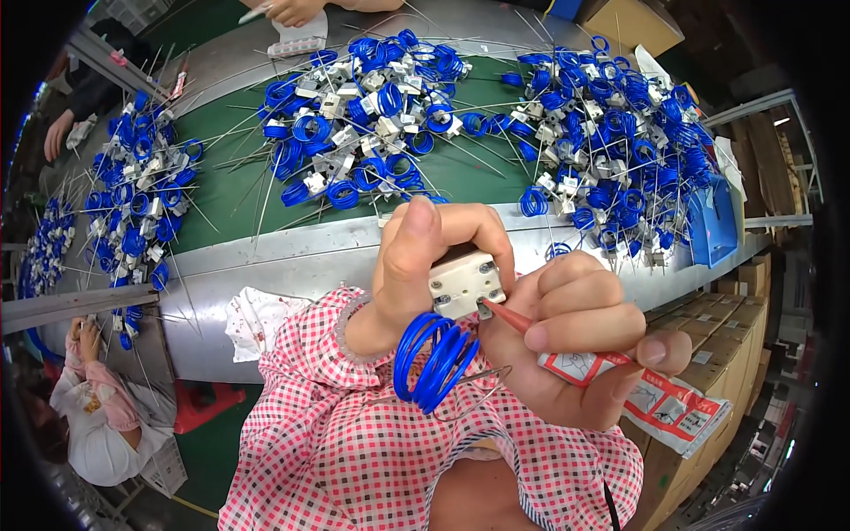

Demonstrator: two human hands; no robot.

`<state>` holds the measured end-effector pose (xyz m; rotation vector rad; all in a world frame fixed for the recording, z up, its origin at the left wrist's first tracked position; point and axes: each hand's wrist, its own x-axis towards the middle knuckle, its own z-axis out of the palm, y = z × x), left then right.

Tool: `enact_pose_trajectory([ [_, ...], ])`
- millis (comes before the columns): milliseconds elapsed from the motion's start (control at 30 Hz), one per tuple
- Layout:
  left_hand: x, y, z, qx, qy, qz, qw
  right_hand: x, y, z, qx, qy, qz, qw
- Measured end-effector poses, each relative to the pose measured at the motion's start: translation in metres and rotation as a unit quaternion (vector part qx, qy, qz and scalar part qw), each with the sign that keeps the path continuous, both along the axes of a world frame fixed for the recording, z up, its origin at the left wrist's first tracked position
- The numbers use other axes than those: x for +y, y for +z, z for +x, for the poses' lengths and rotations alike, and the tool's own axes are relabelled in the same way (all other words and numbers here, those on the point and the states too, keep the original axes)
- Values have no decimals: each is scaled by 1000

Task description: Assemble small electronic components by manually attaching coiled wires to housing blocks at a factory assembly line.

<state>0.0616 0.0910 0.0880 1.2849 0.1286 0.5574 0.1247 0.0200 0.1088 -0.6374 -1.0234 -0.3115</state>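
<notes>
My left hand [412,265] grips a capillary thermostat's white block [462,288] between thumb and fingers. Metal terminals and small holes show on its face. Below the block hangs its blue coil [432,363], with a thin metal wire or rod sticking out beside it. Closed in my right hand [584,327] is a red tapered nozzle [511,318], its tip at a terminal hole near the block's lower edge. A red and white printed packet [668,403] shows behind that hand; whether it joins the nozzle is hidden.
Heaps of similar thermostats [363,124] lie on the green and metal bench, with more at right [611,142] and left [137,186]. A blue bin [714,221] stands at the right end. Cardboard boxes [708,341] are stacked below. Other people's hands [295,11] work across and to the left.
</notes>
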Motion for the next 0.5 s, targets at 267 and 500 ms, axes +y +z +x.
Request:
enact_pose_trajectory([
  [267, 4, 0, 0, -1, -7, 20, 1000, 0, -2, 2, -24, -11, -22, 999],
  [500, 0, 0, -1, 10, -7, -1, 1000, 7, -9, 0, -51, -41, 28, 997],
])
